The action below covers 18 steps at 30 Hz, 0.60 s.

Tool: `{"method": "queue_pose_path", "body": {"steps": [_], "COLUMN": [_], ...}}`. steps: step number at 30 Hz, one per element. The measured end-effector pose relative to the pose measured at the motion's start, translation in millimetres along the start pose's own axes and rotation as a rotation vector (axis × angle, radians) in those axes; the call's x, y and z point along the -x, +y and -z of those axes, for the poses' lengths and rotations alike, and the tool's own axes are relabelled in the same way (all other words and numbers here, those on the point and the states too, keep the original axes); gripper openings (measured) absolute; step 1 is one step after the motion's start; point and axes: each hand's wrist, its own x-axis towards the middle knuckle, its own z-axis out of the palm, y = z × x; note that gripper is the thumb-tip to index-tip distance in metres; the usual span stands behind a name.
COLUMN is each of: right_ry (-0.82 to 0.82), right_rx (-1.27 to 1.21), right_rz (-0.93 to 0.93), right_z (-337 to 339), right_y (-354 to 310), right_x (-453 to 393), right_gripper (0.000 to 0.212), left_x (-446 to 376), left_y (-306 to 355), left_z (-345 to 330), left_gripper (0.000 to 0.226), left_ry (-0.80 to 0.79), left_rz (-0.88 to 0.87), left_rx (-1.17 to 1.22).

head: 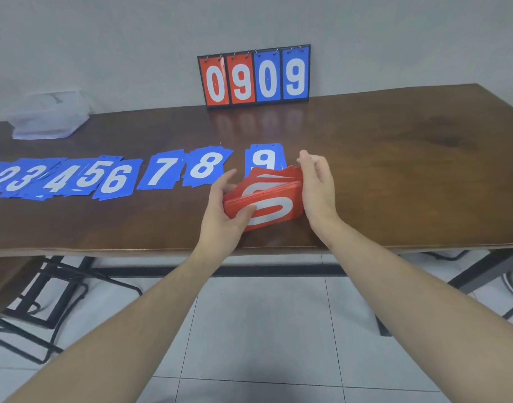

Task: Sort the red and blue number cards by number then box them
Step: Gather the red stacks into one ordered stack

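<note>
- Left hand [223, 212] is gripping the red card stack [264, 199] from its left end, thumb lying across the top card's white digit; right hand [317, 184] is bracing the right end, fingers loosely curled against the edge. The stack is sitting just above the table [394, 170], near its front edge.
- Blue cards [112, 177] are lying in a row, 1 to 9, leftward; the low numbers are overlapping.
- Risk: the stack's top cards are fanning at the back, so loosening the squeeze is likely letting them slide onto the blue 9 [264, 158] just behind, or off the front edge.
- Room: bare tabletop is lying to the right and in front of the scoreboard [253, 77]; plastic box [48, 116] is sitting far left, well apart.
</note>
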Motion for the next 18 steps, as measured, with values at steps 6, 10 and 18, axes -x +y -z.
{"method": "queue_pose_path", "body": {"steps": [6, 10, 18], "right_ry": [-0.117, -0.058, 0.052], "right_rx": [0.011, -0.072, -0.078], "right_rz": [-0.053, -0.014, 0.016], "right_z": [0, -6, -5], "right_y": [1, 5, 13], "right_x": [-2, 8, 7], "right_gripper": [0.033, 0.026, 0.019], "left_x": [-6, -5, -3], "left_y": [1, 3, 20], "left_z": [-7, -21, -49], "left_gripper": [0.093, 0.075, 0.046], "left_ry": [0.094, 0.103, 0.355], "left_rz": [0.119, 0.135, 0.23], "left_rx": [0.175, 0.243, 0.356]}}
